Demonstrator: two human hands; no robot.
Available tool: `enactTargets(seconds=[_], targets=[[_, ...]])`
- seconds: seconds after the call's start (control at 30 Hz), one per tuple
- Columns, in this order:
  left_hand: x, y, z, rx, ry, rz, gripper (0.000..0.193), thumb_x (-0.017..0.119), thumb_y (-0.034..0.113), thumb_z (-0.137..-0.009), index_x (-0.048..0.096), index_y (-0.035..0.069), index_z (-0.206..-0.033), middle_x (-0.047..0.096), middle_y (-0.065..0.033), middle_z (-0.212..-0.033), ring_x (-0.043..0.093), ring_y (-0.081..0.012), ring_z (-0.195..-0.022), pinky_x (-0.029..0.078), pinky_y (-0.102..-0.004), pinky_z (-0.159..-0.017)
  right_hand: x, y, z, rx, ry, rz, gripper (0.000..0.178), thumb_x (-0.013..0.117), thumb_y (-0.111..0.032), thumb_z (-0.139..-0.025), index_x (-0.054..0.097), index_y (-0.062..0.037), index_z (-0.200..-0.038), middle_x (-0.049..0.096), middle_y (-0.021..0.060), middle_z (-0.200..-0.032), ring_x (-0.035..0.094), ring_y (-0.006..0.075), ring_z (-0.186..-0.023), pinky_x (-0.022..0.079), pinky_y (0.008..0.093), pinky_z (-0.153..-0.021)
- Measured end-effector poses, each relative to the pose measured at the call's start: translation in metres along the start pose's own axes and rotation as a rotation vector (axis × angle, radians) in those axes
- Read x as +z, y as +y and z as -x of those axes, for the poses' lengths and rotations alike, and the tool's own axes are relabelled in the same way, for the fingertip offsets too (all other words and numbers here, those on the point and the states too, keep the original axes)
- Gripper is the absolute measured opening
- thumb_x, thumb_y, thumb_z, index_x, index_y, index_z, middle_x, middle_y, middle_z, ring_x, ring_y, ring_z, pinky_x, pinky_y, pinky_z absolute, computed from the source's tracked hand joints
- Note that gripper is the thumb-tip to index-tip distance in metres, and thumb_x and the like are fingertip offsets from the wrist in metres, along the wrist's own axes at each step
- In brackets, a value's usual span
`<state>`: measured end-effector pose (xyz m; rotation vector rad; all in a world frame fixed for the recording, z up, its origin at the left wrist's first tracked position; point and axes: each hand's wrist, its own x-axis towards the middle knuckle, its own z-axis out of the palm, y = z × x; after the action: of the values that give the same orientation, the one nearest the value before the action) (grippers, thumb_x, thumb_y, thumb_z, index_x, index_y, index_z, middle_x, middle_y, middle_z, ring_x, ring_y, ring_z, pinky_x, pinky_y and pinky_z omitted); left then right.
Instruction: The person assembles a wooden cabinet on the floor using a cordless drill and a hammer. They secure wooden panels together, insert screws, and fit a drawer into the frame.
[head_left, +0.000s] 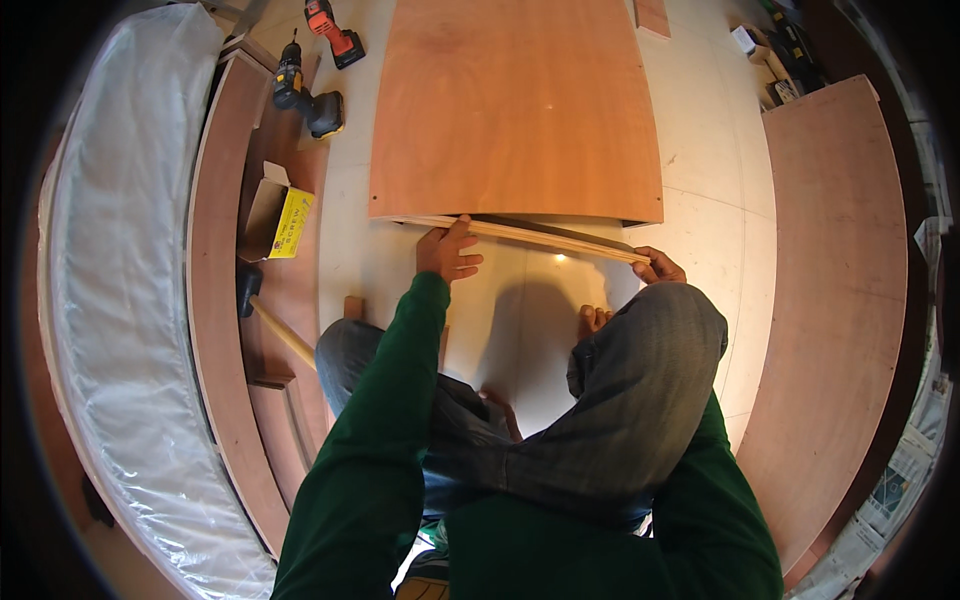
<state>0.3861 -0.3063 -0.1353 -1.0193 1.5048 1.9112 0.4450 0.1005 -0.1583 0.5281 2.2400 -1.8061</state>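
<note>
A narrow plywood board (560,239) stands on edge at the near end of a large brown wooden cabinet carcass (515,110). Its left end is up against the carcass; the right end angles out toward me. My left hand (446,252) grips the board left of its middle, one fingertip over the top edge and the other fingers bent beside it. At the far right end, my right hand (660,267) pinches the board's corner, partly hidden by my raised knee. The lower part of the board's face cannot be seen well.
On the left lie a black cordless drill (305,97), an orange-black power tool (334,34), an opened yellow cardboard box (284,218) and a mallet (275,325). A plastic-wrapped panel (135,300) runs along the left. A long wooden panel (835,290) stands at right.
</note>
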Motion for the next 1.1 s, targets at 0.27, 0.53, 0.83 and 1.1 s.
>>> enactTargets(seconds=[0.27,0.53,0.83,1.1], targets=[[0.031,-0.009,0.026,-0.093,0.184,0.221,0.046,0.067,0.025,-0.089,0.057,-0.005,-0.122,0.069,-0.0241,-0.105,0.075,-0.0325,-0.089,0.062,-0.0392,-0.081,-0.003,0.001,0.015,0.016,0.116,-0.169,0.042,0.08,-0.015,-0.094,0.064,0.001,-0.129,0.073,0.0111,-0.108,0.069,0.0167,-0.095,0.057,0.0317,-0.082],[-0.005,-0.024,0.012,-0.021,0.278,0.36,0.037,0.065,0.023,-0.091,0.056,-0.005,-0.113,0.065,-0.0204,-0.098,0.074,-0.0331,-0.086,0.064,-0.0402,-0.08,0.054,-0.014,-0.023,0.069,0.285,-0.125,0.049,0.085,-0.012,-0.088,0.061,0.0059,-0.128,0.072,0.0149,-0.106,0.068,0.0193,-0.1,0.053,0.0315,-0.094],[0.0,-0.006,0.004,0.05,0.164,0.339,0.041,0.068,0.023,-0.094,0.056,-0.006,-0.121,0.068,-0.0209,-0.105,0.074,-0.0327,-0.099,0.064,-0.041,-0.089,0.064,-0.053,-0.028,0.053,0.495,-0.054,0.071,0.093,-0.019,-0.08,0.05,0.0047,-0.132,0.064,0.0198,-0.119,0.068,0.0239,-0.099,0.058,0.0347,-0.089],[-0.027,-0.02,-0.006,0.04,-0.055,0.009,0.075,0.078,0.049,-0.092,0.053,-0.011,-0.13,0.07,-0.0234,-0.112,0.074,-0.0313,-0.097,0.064,-0.0402,-0.081,0.022,0.005,-0.067,-0.068,0.289,-0.009,0.072,0.089,-0.025,-0.085,0.052,0.003,-0.141,0.063,0.0195,-0.13,0.065,0.025,-0.109,0.053,0.0366,-0.094]])
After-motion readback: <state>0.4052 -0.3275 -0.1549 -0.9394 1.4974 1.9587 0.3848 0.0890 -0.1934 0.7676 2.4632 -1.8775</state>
